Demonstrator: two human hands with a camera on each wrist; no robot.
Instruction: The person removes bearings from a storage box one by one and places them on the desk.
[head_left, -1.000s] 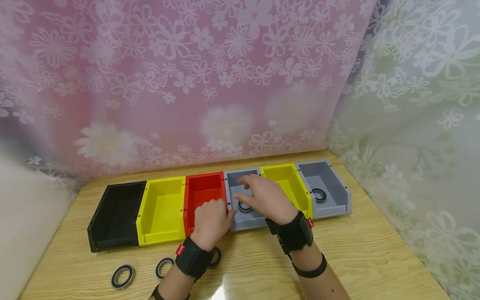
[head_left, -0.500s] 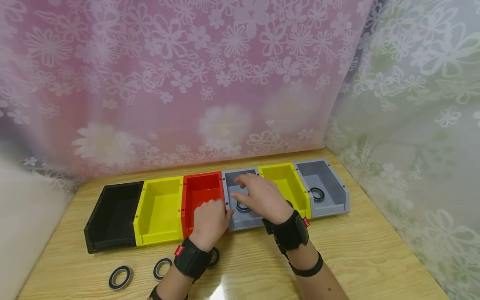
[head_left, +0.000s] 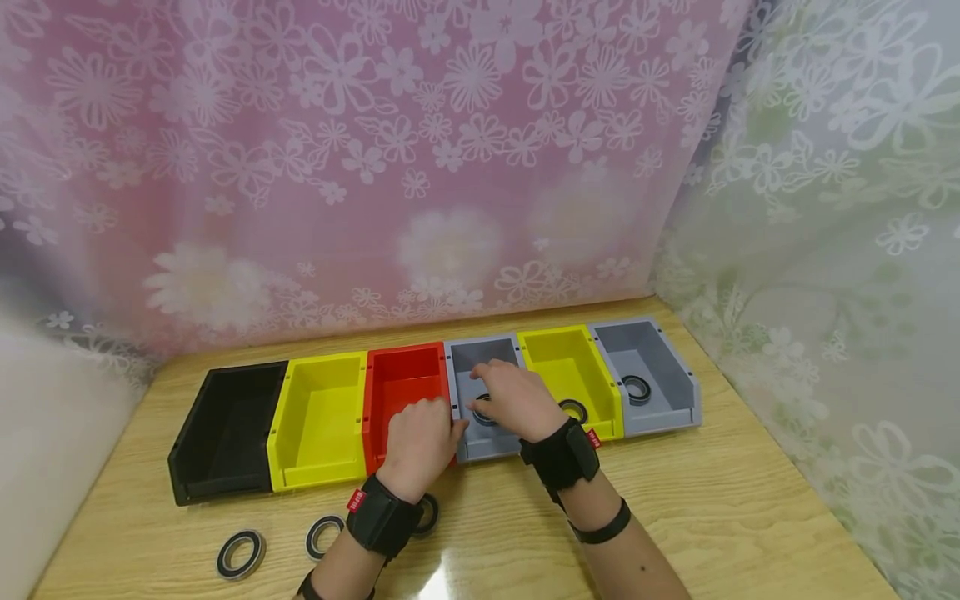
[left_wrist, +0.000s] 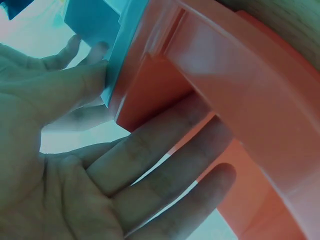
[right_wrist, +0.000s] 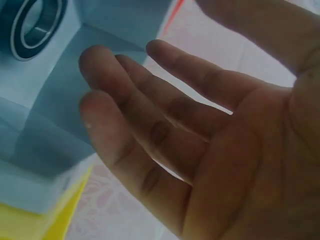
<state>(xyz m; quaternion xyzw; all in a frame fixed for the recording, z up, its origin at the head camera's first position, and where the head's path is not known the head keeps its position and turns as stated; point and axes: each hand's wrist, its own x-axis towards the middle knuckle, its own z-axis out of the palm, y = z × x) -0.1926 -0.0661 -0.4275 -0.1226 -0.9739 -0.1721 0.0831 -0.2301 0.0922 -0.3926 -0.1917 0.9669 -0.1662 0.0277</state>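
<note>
In the head view my left hand [head_left: 420, 440] is at the front of the red bin [head_left: 408, 371], beside the grey bin [head_left: 468, 358]. Seen from the left wrist, its fairly straight fingers [left_wrist: 165, 160] reach behind the red plastic, and the thumb touches the neighbouring bin's edge. My right hand [head_left: 519, 398] hovers over the grey bin with fingers spread and slightly bent. Nothing lies in its palm in the right wrist view. Below its fingertips sits a ball bearing [right_wrist: 37, 29], apart from them; the hand partly covers this bearing in the head view.
The right yellow bin [head_left: 558, 354] holds a bearing [head_left: 574, 409]; the far-right grey bin [head_left: 626, 342] holds another [head_left: 636, 389]. A black bin [head_left: 232, 425] and yellow bin [head_left: 326, 412] stand left. Bearings [head_left: 241, 554] lie on the wooden table [head_left: 517, 533], one partly behind the left wrist.
My right hand has shifted slightly down and to the left over the grey bin, uncovering the bearing in the right yellow bin. The left hand stays at the red bin.
</note>
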